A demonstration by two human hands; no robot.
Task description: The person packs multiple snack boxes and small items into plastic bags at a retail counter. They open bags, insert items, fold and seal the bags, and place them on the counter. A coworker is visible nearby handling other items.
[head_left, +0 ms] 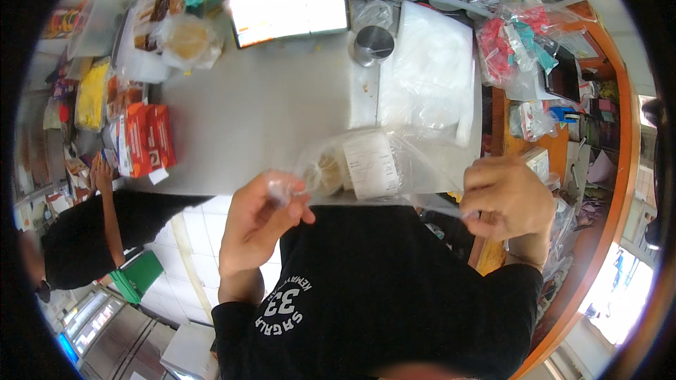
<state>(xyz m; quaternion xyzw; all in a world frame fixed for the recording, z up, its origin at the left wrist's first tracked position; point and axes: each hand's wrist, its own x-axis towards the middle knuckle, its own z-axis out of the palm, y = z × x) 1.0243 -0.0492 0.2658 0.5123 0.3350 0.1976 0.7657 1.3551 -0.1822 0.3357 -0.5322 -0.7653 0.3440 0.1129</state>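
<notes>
A clear plastic bag (415, 158) stretches between my two hands at the table's front edge. Inside or beneath the film lies a white printed receipt (371, 165), and left of it a small pale-brown bundle (324, 174) whose kind I cannot make out. My left hand (257, 218) is closed with the bag's left end between thumb and fingers. On the other side my right hand (508, 200) is curled tightly round the opposite end, drawn out into a taut strip.
A lit tablet (289, 7) stands at the back of the grey table (260, 112), left of a dark-topped cylinder (374, 45) and a stack of clear plastic bags (431, 63). Orange boxes (150, 139) sit at left, near another person's hand (101, 172). Wooden shelving (517, 133) borders the right.
</notes>
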